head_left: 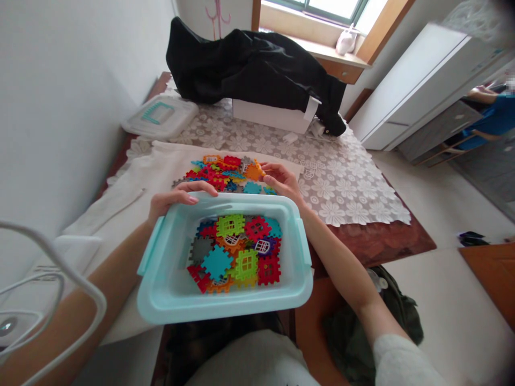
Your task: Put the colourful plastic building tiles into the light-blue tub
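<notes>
A light teal plastic bin (225, 311) is tilted toward me at the table's near edge. Inside lie several interlocking toy blocks, among them a blue square block (218, 262) and a green window block (245, 265). My left hand (177, 199) grips the bin's far rim at its left corner, fingers over the edge. Beyond the bin, my right hand (281, 179) pinches an orange toothed block (254, 171) at the right end of a pile of mixed blocks (215, 172). The bin's far rim hides the near part of that pile.
The bin's lid (161, 117) with a teal handle lies at the back left. A black cloth (257, 64) covers a white box (269, 115) at the back. White cables (92, 289) loop at the lower left. A person in blue (493, 120) is far right.
</notes>
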### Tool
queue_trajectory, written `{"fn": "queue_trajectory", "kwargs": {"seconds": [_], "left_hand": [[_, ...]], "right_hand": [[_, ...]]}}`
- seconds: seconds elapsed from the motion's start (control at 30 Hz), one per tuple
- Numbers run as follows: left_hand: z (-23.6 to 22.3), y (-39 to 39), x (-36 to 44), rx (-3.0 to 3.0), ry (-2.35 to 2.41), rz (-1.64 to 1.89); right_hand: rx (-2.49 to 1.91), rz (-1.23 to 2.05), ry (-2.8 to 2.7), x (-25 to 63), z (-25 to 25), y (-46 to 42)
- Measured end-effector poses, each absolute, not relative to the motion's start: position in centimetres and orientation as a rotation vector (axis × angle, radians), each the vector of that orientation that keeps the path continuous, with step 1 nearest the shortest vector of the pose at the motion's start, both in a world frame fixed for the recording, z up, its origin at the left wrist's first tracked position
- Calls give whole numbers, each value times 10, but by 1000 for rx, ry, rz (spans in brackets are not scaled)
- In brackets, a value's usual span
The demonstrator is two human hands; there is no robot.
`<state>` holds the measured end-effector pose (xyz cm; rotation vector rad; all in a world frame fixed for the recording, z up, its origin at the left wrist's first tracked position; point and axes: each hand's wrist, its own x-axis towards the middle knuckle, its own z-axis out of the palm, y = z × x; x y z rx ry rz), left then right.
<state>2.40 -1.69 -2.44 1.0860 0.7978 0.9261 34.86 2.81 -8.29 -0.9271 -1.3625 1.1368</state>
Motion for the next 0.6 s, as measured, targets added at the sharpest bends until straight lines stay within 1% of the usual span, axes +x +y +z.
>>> {"fn": "queue_trajectory", "kwargs": {"seconds": [0.1, 0.27, 0.47, 0.53, 0.6], "left_hand": [[-24, -11, 24, 993, 825, 833], [-21, -13, 25, 984, 864, 829], [-23, -13, 24, 1012, 860, 831], [-26, -11, 23, 1032, 846, 843], [-31, -9, 20, 1057, 819, 856]], "right_hand": [[-846, 1233, -1261, 349, -80, 28], [-681, 1359, -1184, 354, -69, 17], [-434, 1550, -1534, 358, -47, -8], [-461, 1495, -1535, 357, -49, -7], [-642, 1310, -1547, 357, -56, 0]]}}
